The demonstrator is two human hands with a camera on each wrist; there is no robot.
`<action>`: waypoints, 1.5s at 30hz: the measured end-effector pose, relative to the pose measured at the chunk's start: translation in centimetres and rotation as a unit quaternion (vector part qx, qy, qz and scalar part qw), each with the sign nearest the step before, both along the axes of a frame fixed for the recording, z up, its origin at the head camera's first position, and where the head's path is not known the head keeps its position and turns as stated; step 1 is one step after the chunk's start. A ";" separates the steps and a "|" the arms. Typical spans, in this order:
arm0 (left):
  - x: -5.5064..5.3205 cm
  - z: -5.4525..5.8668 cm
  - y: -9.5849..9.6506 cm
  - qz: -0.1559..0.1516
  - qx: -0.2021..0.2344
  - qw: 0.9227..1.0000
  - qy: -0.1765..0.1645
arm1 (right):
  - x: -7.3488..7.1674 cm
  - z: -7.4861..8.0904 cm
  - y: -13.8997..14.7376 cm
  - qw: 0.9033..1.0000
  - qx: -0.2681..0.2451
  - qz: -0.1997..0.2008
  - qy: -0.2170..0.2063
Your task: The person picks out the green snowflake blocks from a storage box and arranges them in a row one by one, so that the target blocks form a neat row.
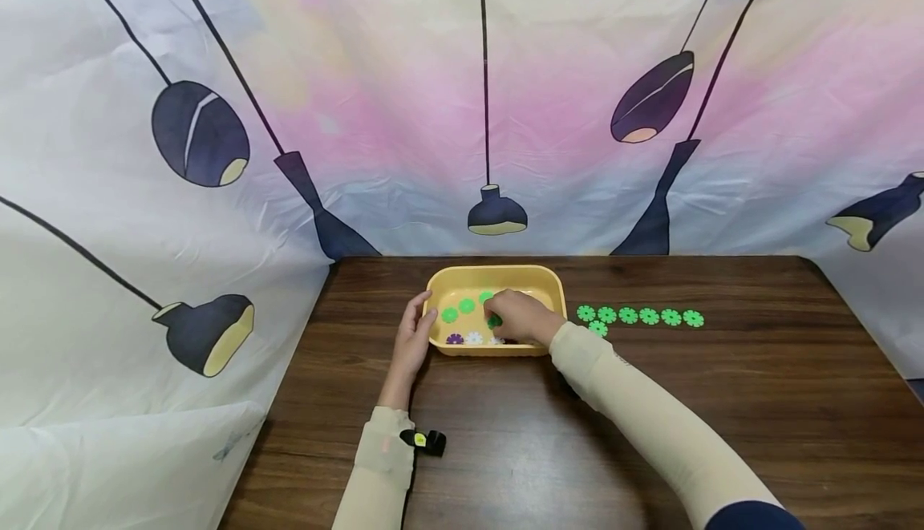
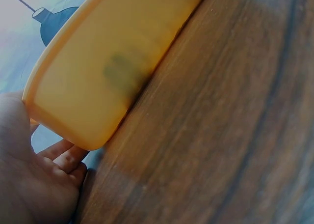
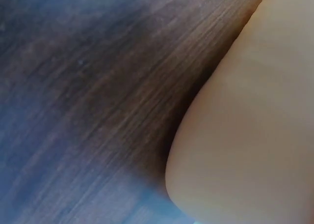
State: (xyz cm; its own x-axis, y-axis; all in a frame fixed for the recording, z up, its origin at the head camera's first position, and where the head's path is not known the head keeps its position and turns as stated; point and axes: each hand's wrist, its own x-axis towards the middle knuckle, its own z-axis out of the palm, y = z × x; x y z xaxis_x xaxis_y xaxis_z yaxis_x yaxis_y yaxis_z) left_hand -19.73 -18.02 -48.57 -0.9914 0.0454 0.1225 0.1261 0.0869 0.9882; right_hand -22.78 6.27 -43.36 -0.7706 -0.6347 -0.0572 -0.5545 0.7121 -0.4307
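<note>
A yellow plastic tray (image 1: 498, 273) stands near the table's back edge. My left hand (image 1: 414, 336) holds its left end, thumb at the rim; the left wrist view shows its fingers against the outer end wall. My right hand (image 1: 521, 315) reaches down inside the tray. Its fingertips pinch a green snowflake disc (image 1: 494, 321), mostly hidden by the hand. To the left in the tray lie green discs (image 1: 467, 305), with a purple disc (image 1: 454, 339) and white discs (image 1: 473, 338) along the near side.
Right of the tray, several green discs (image 1: 628, 316) form a row on the dark wooden table (image 1: 505, 450). Another green disc (image 1: 597, 328) lies just below that row. A printed curtain (image 1: 404, 113) hangs behind. The right wrist view is blurred, filled by wood and a smooth beige surface.
</note>
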 end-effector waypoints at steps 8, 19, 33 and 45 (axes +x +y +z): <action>0.0 0.0 0.2 0.009 -0.007 1.000 0.011 | -0.2 -0.3 0.1 1.000 -0.004 0.012 0.026; 0.1 -0.1 0.2 0.008 -0.009 1.000 0.013 | 0.2 0.3 0.8 0.998 -0.012 0.032 0.044; 0.2 0.7 0.2 0.003 0.002 1.000 -0.001 | 0.7 1.8 2.6 0.999 -0.001 0.026 0.026; 0.5 0.4 0.1 -0.001 -0.008 1.000 0.013 | 1.1 3.0 4.0 0.997 0.012 0.055 0.049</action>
